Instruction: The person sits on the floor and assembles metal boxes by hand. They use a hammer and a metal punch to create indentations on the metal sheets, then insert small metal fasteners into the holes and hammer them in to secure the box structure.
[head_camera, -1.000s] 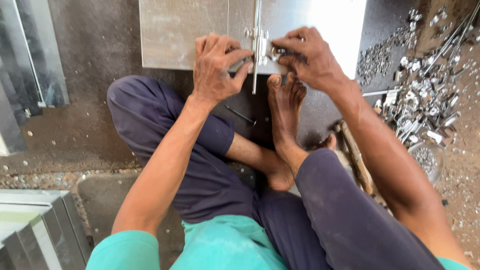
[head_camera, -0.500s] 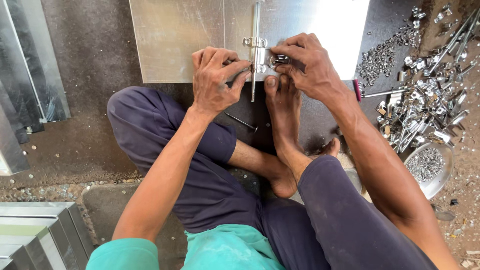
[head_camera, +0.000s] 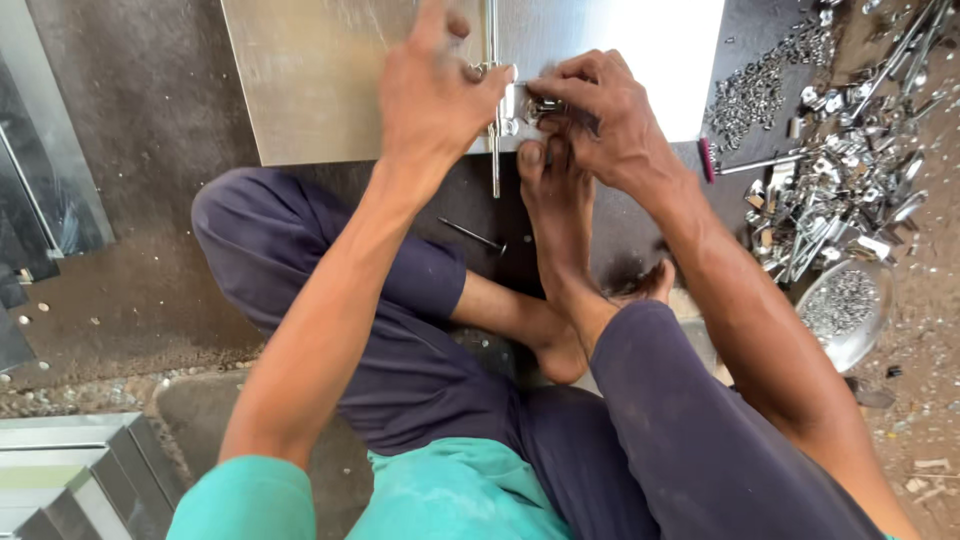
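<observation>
Up close, the left hand (head_camera: 432, 95) lies with fingers spread and loosely curled on the steel sheet (head_camera: 320, 80), its fingertips touching the small metal latch (head_camera: 510, 100). The right hand (head_camera: 600, 120) pinches that same latch from the other side, fingers closed on a small part I cannot make out. A thin rod (head_camera: 493, 150) runs down through the latch, past the sheet's near edge. The sheet is brushed, pale and flat on the dark floor (head_camera: 150, 220); a bare foot (head_camera: 555, 220) presses at its edge below the hands. To the right, a round metal bowl (head_camera: 850, 310) holds tiny screws, beside a heap of loose metal fittings (head_camera: 840, 190). Folded steel pieces (head_camera: 70, 470) lie lower left.
</observation>
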